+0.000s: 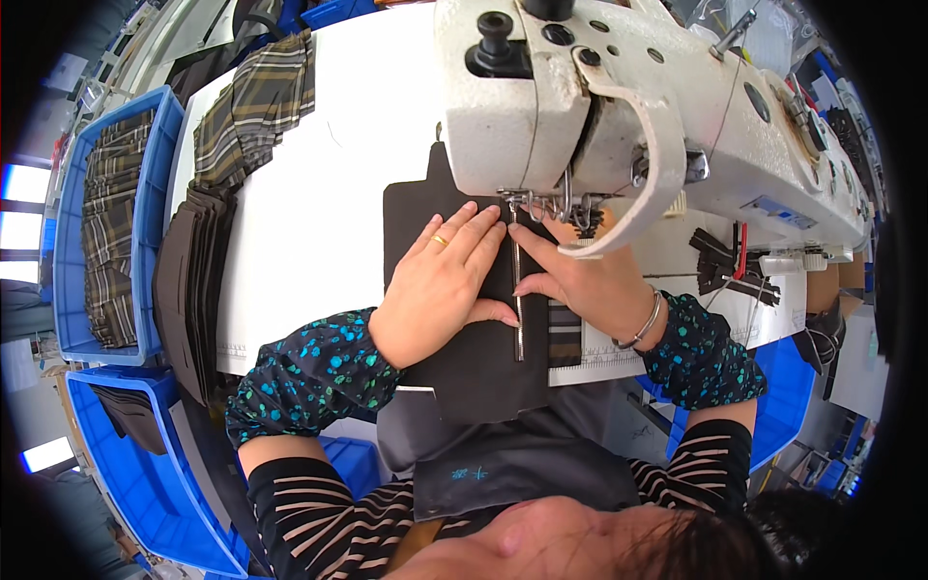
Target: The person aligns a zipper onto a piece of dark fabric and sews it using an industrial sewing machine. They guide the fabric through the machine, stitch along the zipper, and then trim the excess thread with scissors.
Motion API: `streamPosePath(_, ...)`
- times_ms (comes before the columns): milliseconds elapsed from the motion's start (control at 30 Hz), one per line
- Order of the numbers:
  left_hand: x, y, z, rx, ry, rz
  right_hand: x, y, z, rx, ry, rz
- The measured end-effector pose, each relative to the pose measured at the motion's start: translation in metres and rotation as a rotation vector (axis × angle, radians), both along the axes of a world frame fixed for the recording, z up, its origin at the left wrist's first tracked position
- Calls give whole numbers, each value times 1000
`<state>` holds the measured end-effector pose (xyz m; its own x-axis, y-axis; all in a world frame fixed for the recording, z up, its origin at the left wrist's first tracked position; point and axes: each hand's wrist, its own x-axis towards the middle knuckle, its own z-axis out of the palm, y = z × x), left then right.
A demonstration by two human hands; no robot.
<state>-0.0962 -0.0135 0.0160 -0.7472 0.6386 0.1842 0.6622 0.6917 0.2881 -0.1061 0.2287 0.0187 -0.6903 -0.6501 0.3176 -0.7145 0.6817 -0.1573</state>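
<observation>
A dark brown fabric panel (pixel 474 377) lies on the white sewing table (pixel 319 232), its lower end hanging over the front edge. Down its middle runs a metal-toothed zipper (pixel 518 329), whose far end reaches under the needle area of a white sewing machine (pixel 488 140). My left hand (pixel 435 280) rests flat on the panel left of the zipper, fingers stretched out, thumb beside the teeth. On the other side, my right hand (pixel 599 280) has its index finger and thumb extended against the zipper edge. Its remaining fingers are partly hidden by the machine's curved guard.
Stacked dark fabric pieces (pixel 188 280) and plaid fabric (pixel 256 106) lie at the left. Beside them stand a blue bin of plaid pieces (pixel 66 319) and another blue bin (pixel 145 503). Loose dark zippers (pixel 730 271) and a red-handled tool (pixel 742 246) lie on the right.
</observation>
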Motion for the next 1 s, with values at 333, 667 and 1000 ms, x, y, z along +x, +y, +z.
streamPosePath(333,1,0,-1,31,-22,7,0,0,-4,-44,48,1)
streamPosePath(667,-1,4,1,48,16,15,-2,2,-12,-93,38,29)
streamPosePath(1000,17,4,10,-12,11,32,-4,11,-11,-83,-56,99)
